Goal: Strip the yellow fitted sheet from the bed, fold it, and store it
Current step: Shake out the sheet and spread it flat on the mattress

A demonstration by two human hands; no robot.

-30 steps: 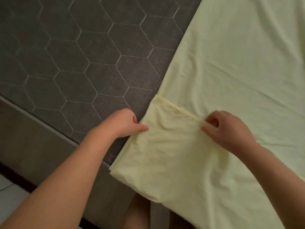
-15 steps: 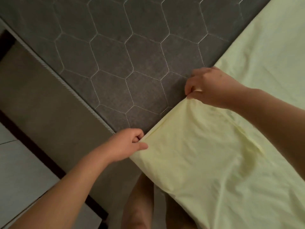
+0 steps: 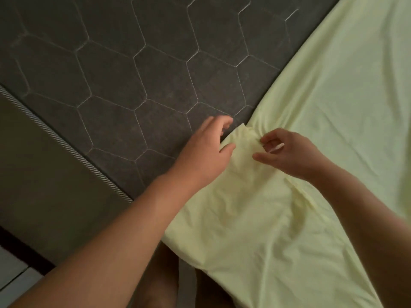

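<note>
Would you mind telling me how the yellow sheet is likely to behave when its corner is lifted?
The yellow sheet looks floppy: it bunches into wrinkles near the right hand and drapes over the mattress edge. It is probably light, being thin. It may slide a little on the mattress when the corner is pulled.

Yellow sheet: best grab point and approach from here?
Pinch the bunched corner peak of the yellow sheet, between the left hand and right hand. Come from the bare mattress side: the corner points that way and stands up in gathered folds, probably easy to pinch.
</note>
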